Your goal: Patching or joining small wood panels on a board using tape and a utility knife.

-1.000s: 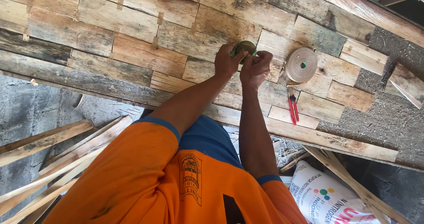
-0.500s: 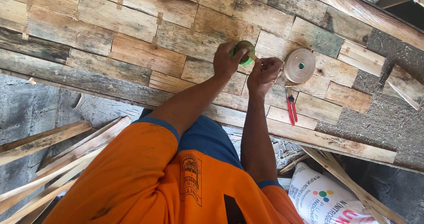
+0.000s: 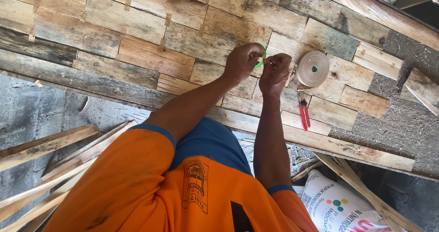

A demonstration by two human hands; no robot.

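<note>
Bench: patchwork wooden tabletop (image 3: 137, 35) of short, weathered planks; both arms reach out over it from the orange sleeves.
Left arm: stretched forward, forearm bare, wrist bent slightly inward.
Left hand (image 3: 242, 62): fingers curled shut around a small green tape roll (image 3: 260, 58); only a sliver of green shows past the knuckles.
Right arm: nearly straight, running up beside the left.
Right hand (image 3: 275, 72): fingertips pinched narrow, touching the roll's edge just right of the left hand; what they pinch is too small to tell.
Large tape roll (image 3: 313, 68): tan, lying flat on the bench, just right of the right hand, apart from it.
Pliers (image 3: 303, 113): red handles, below the large roll.
</note>
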